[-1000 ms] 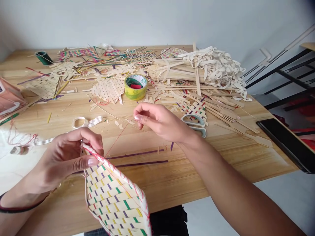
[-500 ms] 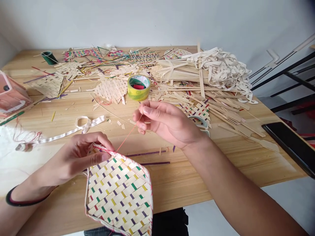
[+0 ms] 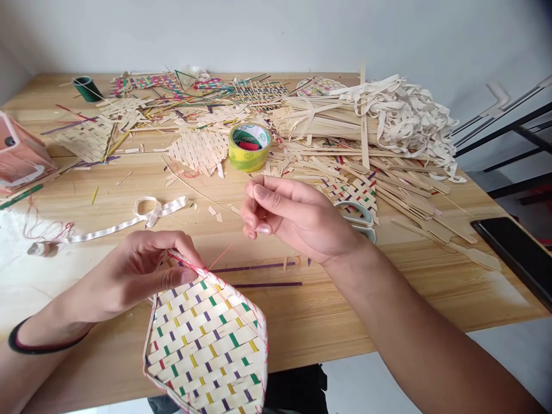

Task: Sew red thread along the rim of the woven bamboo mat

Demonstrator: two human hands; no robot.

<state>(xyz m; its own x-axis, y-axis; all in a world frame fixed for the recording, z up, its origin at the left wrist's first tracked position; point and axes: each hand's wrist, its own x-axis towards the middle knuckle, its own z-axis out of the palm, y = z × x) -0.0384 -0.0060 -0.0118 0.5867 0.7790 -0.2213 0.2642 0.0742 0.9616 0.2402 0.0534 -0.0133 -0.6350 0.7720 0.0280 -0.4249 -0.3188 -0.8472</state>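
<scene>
My left hand [image 3: 146,270] pinches the upper edge of a woven bamboo-strip panel [image 3: 207,345], thumb on the near face and fingers behind. The panel is pale with purple, yellow, green and red bits, and its white-bound edge carries red stitches. From beside my left fingertips a red thread [image 3: 221,256] slants up toward my right hand [image 3: 288,215], fading before the fingers. My right thumb and forefinger are pinched together above the panel, with a thin sliver, possibly a needle, between the fingers. The panel's lower end runs out of view.
Behind my hands stand a yellow tape roll [image 3: 249,150] and scissors [image 3: 360,215]. Bamboo strips [image 3: 319,118] and a white ribbon heap [image 3: 409,118] cover the back right. A phone [image 3: 513,253] lies at the right edge, a pink box [image 3: 21,152] at left.
The view has shifted slightly, with the table's contents sliding right. Between panel and right hand, the red thread shows less clearly. Both hands keep their pinch.
</scene>
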